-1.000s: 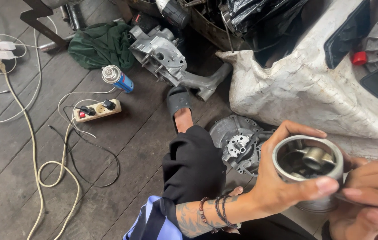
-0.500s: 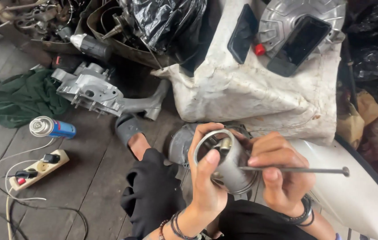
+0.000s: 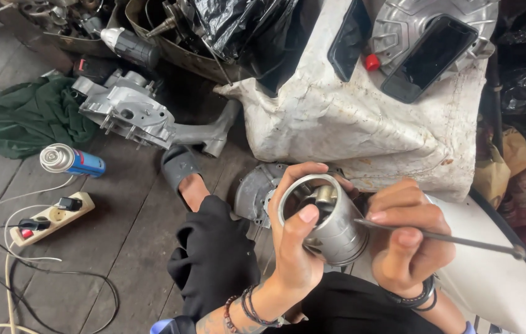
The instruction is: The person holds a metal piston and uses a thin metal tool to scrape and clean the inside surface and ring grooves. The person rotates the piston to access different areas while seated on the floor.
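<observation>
Left hand [image 3: 297, 247] grips shiny, hollow metal piston [image 3: 331, 222].

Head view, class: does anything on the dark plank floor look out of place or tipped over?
Yes. A blue spray can with a silver top lies on its side on the floor, beside a cream power strip with loose white cables, rather than standing upright.

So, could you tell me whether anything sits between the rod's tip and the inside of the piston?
Nothing visible does. The left hand holds the piston with its open end up, and the right hand holds the thin rod against the piston's side wall. The thumb lies over the near rim only.
</observation>
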